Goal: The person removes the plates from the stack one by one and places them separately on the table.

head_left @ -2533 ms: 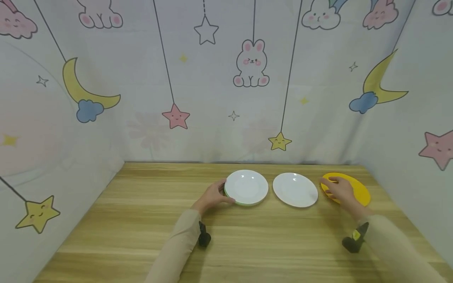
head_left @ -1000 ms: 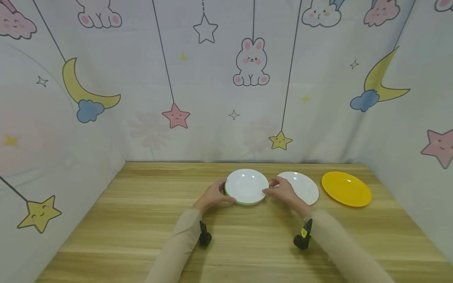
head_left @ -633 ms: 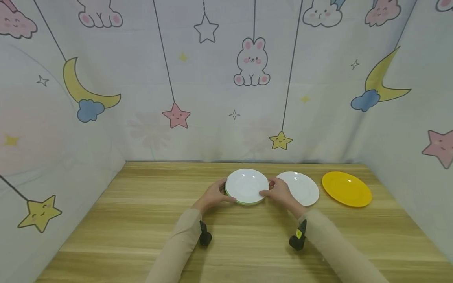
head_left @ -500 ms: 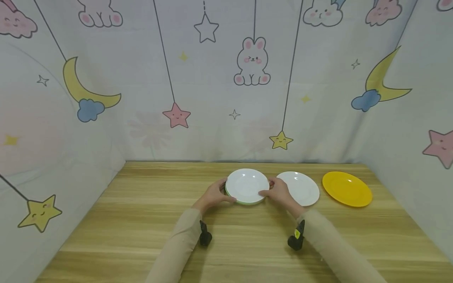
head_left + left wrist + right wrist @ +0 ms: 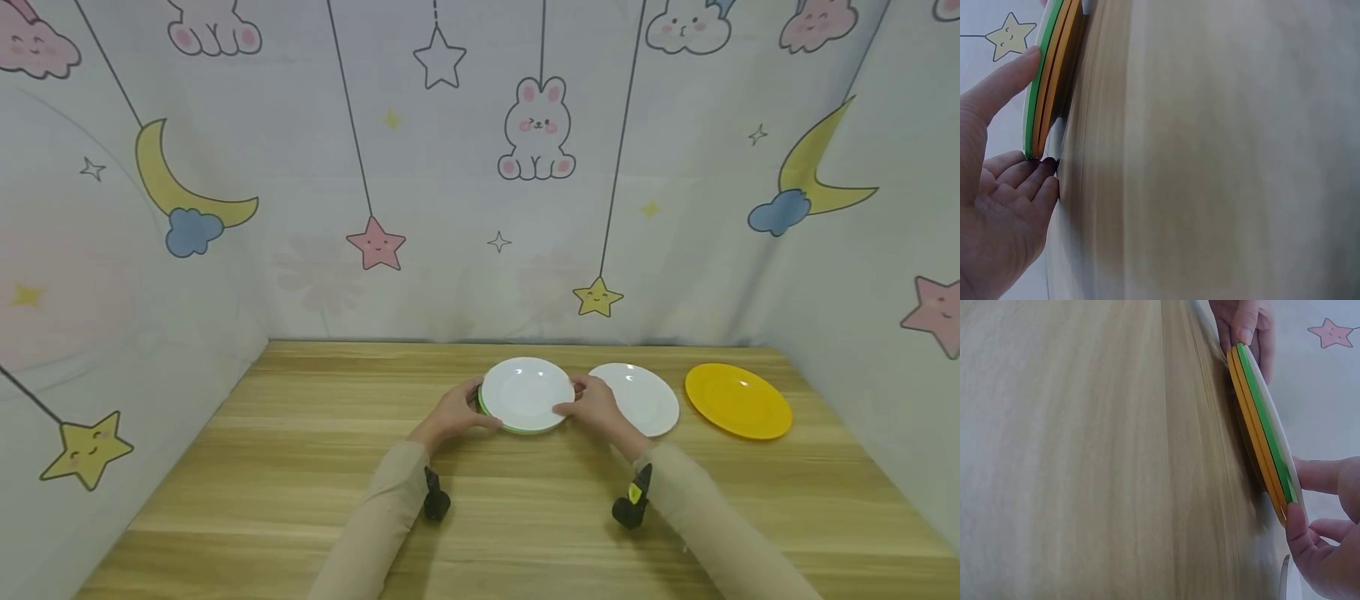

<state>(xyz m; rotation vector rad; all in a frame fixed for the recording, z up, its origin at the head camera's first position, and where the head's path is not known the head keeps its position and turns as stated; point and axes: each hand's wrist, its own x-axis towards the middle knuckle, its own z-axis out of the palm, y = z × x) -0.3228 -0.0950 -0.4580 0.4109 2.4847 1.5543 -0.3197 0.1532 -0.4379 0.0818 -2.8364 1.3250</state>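
Observation:
A stack of plates stands between both hands in the head view. On top lies a white plate [image 5: 527,392], above a green plate [image 5: 1264,412] and two orange plates [image 5: 1249,419] that show as coloured rims in the wrist views. My left hand [image 5: 454,413] holds the stack's left side, thumb along the front rim and fingers round the far side. At the right edge, my right hand [image 5: 596,407] pinches the top white plate, thumb over its rim and fingers at the edge below. Near that end a narrow gap parts the white rim from the green one.
Just right of the stack lies another white plate [image 5: 645,400], partly behind the right hand. A yellow plate [image 5: 738,401] rests farther right on the wooden table [image 5: 315,467]. A printed cloth [image 5: 435,183] stands along the table's back and sides.
My right hand has moved left from the yellow plate to the stack and now pinches the top plate's right rim. The left hand has stayed at the stack's left side.

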